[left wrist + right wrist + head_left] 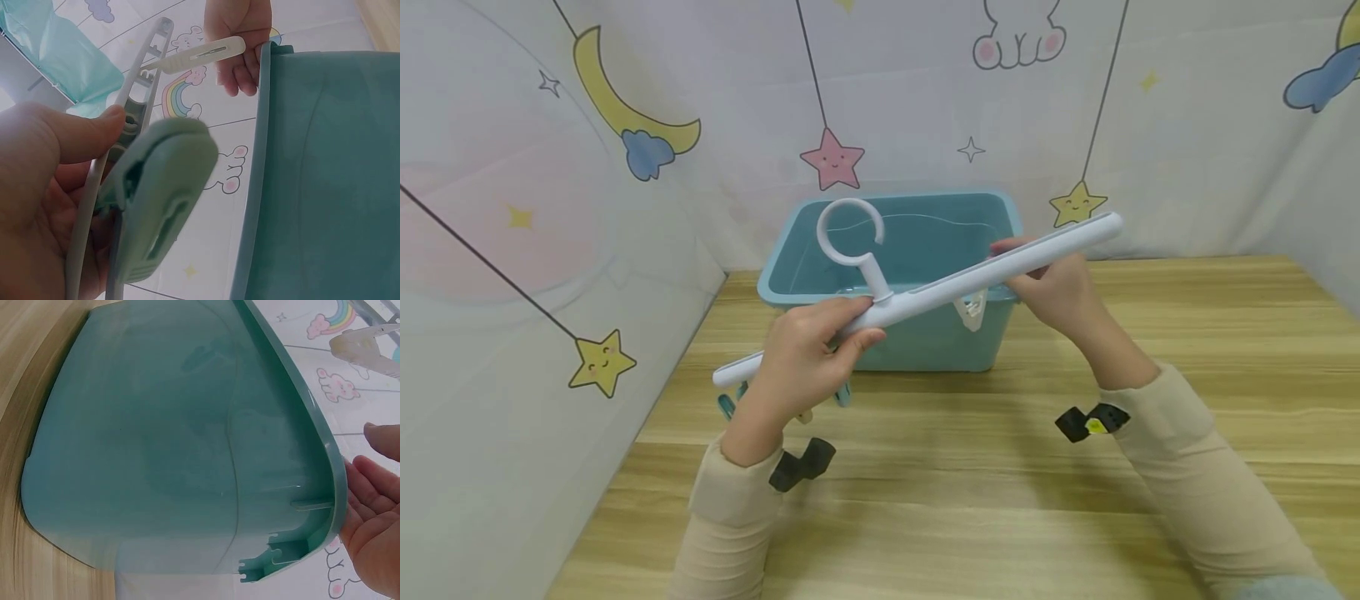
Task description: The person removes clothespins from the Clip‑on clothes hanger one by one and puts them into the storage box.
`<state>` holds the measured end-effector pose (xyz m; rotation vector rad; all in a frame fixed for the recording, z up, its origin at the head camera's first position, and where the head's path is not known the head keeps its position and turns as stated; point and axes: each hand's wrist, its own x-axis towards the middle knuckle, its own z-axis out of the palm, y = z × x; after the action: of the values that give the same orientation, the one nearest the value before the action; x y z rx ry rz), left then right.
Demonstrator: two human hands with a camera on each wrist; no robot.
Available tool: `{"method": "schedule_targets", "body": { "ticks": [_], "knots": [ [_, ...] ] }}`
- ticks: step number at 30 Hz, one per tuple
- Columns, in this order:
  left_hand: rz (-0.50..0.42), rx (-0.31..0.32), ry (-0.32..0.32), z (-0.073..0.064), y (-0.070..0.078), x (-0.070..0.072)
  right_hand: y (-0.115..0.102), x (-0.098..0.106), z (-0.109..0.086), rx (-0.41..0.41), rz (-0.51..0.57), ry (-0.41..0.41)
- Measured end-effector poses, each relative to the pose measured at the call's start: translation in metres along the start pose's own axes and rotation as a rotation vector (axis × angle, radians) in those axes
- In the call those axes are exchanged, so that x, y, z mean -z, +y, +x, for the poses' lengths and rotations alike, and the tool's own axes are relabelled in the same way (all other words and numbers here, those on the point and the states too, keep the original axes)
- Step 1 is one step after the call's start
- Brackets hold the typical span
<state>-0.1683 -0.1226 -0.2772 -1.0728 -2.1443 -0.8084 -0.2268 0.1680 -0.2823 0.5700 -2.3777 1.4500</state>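
Note:
My left hand [805,358] grips a white clip hanger [1000,268] near its middle, thumb on the near side. The bar tilts up to the right, its round hook [829,237] standing up. Clothespins hang under it: a white clip [972,310] right of centre and teal clips [842,393] on the left. A large green clip [169,194] fills the middle of the left wrist view. Partly behind the bar, my right hand [1060,292] is at the right rim of a teal tub [925,346]. In the right wrist view its fingers [375,487] are loosely extended, thumb apart.
The tub stands on a wood-grain table [925,483], close to the back curtain [910,100] printed with stars and a moon. Another curtain wall [490,417] borders the table on the left. Dark wrist cameras [802,465] sit on both cuffs.

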Motion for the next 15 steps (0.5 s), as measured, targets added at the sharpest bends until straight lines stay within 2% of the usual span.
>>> {"method": "schedule_targets", "body": {
  "ticks": [5, 11, 15],
  "knots": [
    [-0.004, -0.004, 0.0, 0.0, 0.0, -0.001, 0.0, 0.003, -0.006, -0.002, 0.087, 0.014],
    [-0.001, -0.01, 0.005, 0.0, -0.001, -0.001, -0.002, 0.006, -0.014, 0.083, 0.218, 0.036],
    [0.002, -0.008, 0.014, 0.0, -0.002, -0.001, -0.004, 0.007, -0.019, 0.125, 0.257, 0.026]
  ]
}}
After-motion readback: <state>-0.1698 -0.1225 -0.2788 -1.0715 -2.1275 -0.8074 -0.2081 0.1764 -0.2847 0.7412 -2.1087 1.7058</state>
